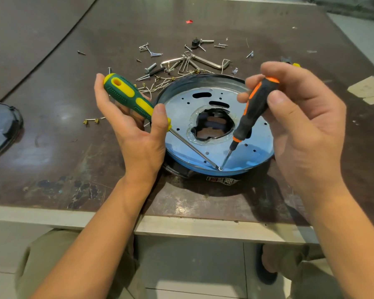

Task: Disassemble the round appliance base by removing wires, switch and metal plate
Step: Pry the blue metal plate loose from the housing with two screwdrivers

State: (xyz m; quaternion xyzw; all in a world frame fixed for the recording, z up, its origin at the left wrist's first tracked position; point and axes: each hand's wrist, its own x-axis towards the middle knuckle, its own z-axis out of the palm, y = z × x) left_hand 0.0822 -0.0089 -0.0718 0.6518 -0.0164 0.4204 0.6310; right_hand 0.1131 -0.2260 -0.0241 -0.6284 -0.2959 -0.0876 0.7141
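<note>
Head: left hand (136, 134) around green screwdriver (127, 93), right hand (307, 126) around orange screwdriver (253, 111), tips at metal plate (178, 110) screw (220, 168).

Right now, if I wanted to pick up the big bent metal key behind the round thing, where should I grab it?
Pinch the hex key by its long straight arm near the bend, coming down from above on the right. It lies flat on the table, and its left end runs into the pile of smaller keys, so the right part looks freest.
</note>
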